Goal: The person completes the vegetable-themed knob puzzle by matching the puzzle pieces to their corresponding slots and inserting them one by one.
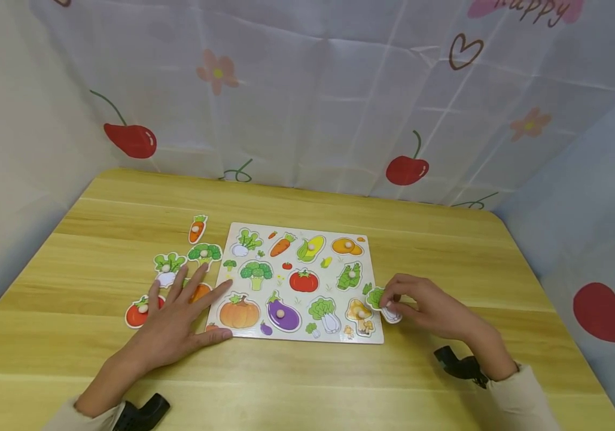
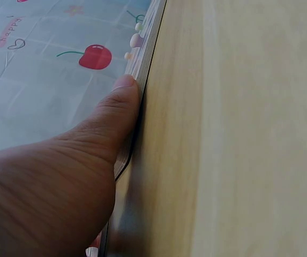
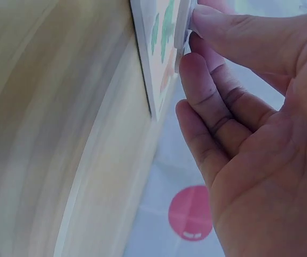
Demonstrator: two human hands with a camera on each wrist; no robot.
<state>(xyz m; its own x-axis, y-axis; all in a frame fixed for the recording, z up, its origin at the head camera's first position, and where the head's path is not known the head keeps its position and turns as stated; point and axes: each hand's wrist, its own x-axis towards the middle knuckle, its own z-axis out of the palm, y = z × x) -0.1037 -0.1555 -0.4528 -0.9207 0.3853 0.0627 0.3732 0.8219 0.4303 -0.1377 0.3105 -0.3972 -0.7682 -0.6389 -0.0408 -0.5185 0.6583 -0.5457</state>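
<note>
My left hand (image 1: 173, 326) lies spread with straight fingers. Its index fingertip and thumb rest on the left part of a white vegetable puzzle board (image 1: 280, 235), and the left wrist view has the thumb (image 2: 113, 110) at the board's edge. Under and beside the other fingers lie a tomato piece (image 1: 134, 316), a white radish piece (image 1: 163, 263) and a partly covered orange piece (image 1: 200, 292). At the board's right edge my right hand (image 1: 431, 305) pinches a leafy cabbage piece (image 1: 375, 297) between thumb and fingers. That piece overlaps the board's edge in the head view.
Broccoli (image 1: 198, 250) and carrot (image 1: 196, 234) pieces lie left of the board. Knobbed corn (image 1: 315, 242), eggplant (image 1: 286, 320) and mushroom (image 1: 359, 308) pieces sit in it, among others. Printed pictures fill other spots. A patterned curtain (image 1: 307, 120) stands behind the wooden table (image 1: 307, 383).
</note>
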